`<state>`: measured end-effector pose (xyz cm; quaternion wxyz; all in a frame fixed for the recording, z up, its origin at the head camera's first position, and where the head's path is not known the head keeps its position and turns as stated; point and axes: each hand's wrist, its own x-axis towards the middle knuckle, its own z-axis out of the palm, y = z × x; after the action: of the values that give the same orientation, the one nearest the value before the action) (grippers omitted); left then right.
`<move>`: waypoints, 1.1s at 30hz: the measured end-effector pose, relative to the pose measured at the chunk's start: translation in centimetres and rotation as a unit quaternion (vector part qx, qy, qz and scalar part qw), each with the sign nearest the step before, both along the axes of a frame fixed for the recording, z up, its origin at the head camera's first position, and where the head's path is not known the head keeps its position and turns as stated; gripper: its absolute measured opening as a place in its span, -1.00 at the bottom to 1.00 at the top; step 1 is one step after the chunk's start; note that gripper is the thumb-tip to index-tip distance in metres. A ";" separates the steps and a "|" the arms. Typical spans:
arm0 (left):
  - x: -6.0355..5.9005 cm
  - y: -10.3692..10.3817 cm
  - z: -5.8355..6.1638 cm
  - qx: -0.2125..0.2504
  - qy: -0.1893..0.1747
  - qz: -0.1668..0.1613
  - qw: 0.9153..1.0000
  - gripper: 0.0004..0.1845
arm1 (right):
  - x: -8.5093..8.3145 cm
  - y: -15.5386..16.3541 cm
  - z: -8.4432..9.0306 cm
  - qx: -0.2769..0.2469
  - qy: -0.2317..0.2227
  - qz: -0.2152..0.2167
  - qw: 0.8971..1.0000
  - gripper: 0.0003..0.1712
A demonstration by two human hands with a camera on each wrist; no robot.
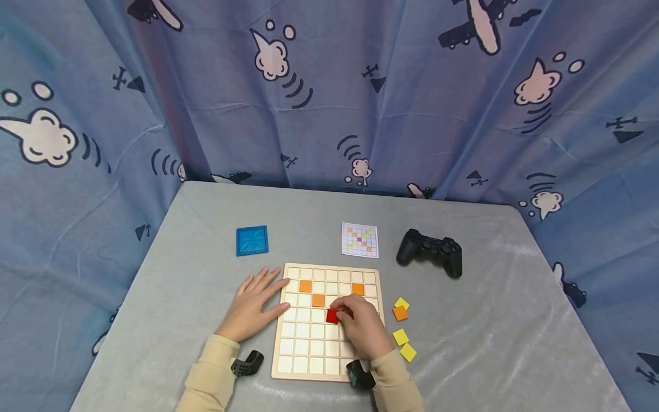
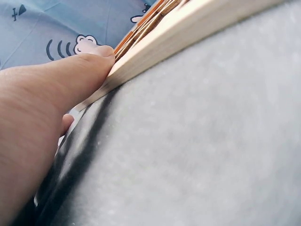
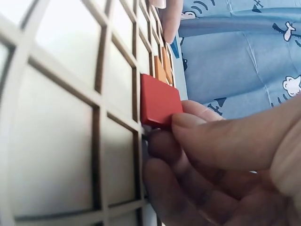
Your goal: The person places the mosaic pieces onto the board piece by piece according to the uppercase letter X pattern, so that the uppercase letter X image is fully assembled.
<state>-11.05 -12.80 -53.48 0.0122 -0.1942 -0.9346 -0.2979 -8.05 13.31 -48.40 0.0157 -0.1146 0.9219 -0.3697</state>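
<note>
A wooden grid board (image 1: 309,363) lies on the table. My right hand (image 1: 364,325) pinches a red square tile (image 1: 332,316) between thumb and fingers over the middle of the board; in the right wrist view the red tile (image 3: 161,101) stands tilted against the grid. With fingers spread, my left hand (image 1: 253,304) rests at the board's left edge, and its thumb touches the wooden rim (image 2: 155,52) in the left wrist view. Orange tiles sit in the grid: one upper left (image 1: 305,286), one nearer the middle (image 1: 318,300), one upper right (image 1: 357,289).
Right of the board lie loose yellow tiles (image 1: 400,337) and an orange tile (image 1: 400,313). Behind it are a printed pattern card (image 1: 360,252), a blue square tray (image 1: 252,240) and a black game controller (image 1: 429,249). A patterned curtain (image 1: 319,114) hangs behind the table.
</note>
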 end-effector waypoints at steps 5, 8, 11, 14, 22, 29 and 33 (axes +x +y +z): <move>0.0 0.0 0.0 -0.004 0.001 -0.002 1.000 -0.37 | 0.1 -0.2 -0.1 0.011 0.005 0.003 1.000 -0.83; 0.0 0.0 -0.1 -0.005 0.001 -0.002 1.000 -0.37 | 0.1 -0.3 -0.1 0.011 0.005 0.001 1.000 -0.83; -0.1 0.0 -0.1 -0.005 0.002 -0.002 1.000 -0.37 | 0.2 -0.4 -0.2 0.014 0.008 0.000 1.000 -0.83; -0.1 0.0 -0.1 -0.005 0.003 -0.003 1.000 -0.37 | 0.3 -0.5 -0.2 0.023 0.014 -0.004 1.000 -0.83; -0.2 0.0 -0.1 -0.006 0.003 -0.002 1.000 -0.37 | 0.4 -0.9 -0.3 0.051 0.016 -0.012 0.998 -0.80; -0.1 0.0 -0.2 -0.004 0.004 0.000 1.000 -0.37 | 0.5 -1.0 -0.4 0.067 0.026 -0.014 0.997 -0.79; -0.1 0.0 -0.2 -0.004 0.002 0.001 1.000 -0.37 | 0.5 -1.1 -0.4 0.066 0.037 -0.013 0.997 -0.79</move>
<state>-11.11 -12.83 -53.73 0.0137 -0.1934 -0.9359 -0.2941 -7.51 12.23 -48.76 -0.0160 -0.1153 0.9457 -0.3036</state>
